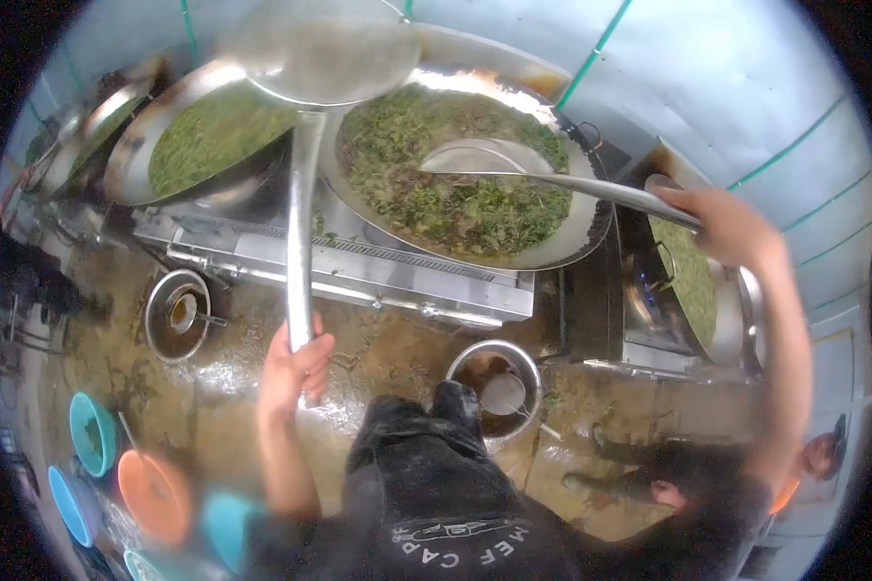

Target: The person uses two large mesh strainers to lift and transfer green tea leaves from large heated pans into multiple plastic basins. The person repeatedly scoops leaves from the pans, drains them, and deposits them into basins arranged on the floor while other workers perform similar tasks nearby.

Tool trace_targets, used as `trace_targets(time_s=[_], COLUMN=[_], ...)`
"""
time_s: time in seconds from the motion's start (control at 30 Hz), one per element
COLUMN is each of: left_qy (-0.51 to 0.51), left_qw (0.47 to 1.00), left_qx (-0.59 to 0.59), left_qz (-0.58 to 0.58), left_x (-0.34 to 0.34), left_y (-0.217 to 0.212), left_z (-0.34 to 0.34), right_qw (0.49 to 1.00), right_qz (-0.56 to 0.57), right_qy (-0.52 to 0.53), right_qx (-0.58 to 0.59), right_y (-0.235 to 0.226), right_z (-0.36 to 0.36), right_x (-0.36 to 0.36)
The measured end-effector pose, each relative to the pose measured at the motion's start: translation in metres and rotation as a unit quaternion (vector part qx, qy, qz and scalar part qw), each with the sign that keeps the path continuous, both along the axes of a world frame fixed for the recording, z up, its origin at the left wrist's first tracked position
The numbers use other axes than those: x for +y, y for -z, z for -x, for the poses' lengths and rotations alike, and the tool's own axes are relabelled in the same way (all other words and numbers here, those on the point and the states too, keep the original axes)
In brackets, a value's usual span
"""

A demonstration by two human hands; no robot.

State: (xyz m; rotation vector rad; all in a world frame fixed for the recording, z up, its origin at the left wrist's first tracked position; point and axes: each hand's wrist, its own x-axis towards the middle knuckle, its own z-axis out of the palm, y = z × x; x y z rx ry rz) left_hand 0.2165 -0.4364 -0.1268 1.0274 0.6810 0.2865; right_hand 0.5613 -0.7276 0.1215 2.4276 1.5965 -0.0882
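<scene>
My left hand (298,368) is closed round the metal handle of a large round skimmer (331,56). Its wide head is raised over the gap between two woks and covers part of their rims. At the right, my right hand (730,228) grips the long handle of a metal ladle (606,186), whose broad round head rests among the greens. Those chopped leafy greens (455,215) fill the big wok (543,258) in front of me, with some brownish liquid between them. Whether the skimmer's head is perforated cannot be made out through the blur.
More woks of greens stand at the left (131,174) and right (722,320). Metal pots with ladles sit on the wet floor, one near my feet (452,363), another farther left (155,334). Coloured basins (155,499) are lower left. Another person (819,455) is lower right.
</scene>
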Motion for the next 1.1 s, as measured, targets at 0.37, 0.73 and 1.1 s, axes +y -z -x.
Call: trace_targets(time_s=[0.37,0.73,1.1], left_qy=[0.001,0.012,0.051], left_qw=[0.999,0.998,0.995], left_qx=[-0.023,-0.053,-0.077], left_qz=[0.049,0.023,0.047], left_x=[-0.007,-0.014,-0.014], left_y=[0.004,0.005,0.035], left_z=[0.002,-0.009,-0.008], right_qw=[0.991,0.97,0.893], right_qz=[0.101,0.138,-0.035], right_qy=[0.089,0.189,0.418], right_qx=[-0.002,-0.058,0.164], right_y=[0.028,0.046,-0.011], right_z=[0.005,0.065,0.017], right_x=[0.001,0.006,-0.096])
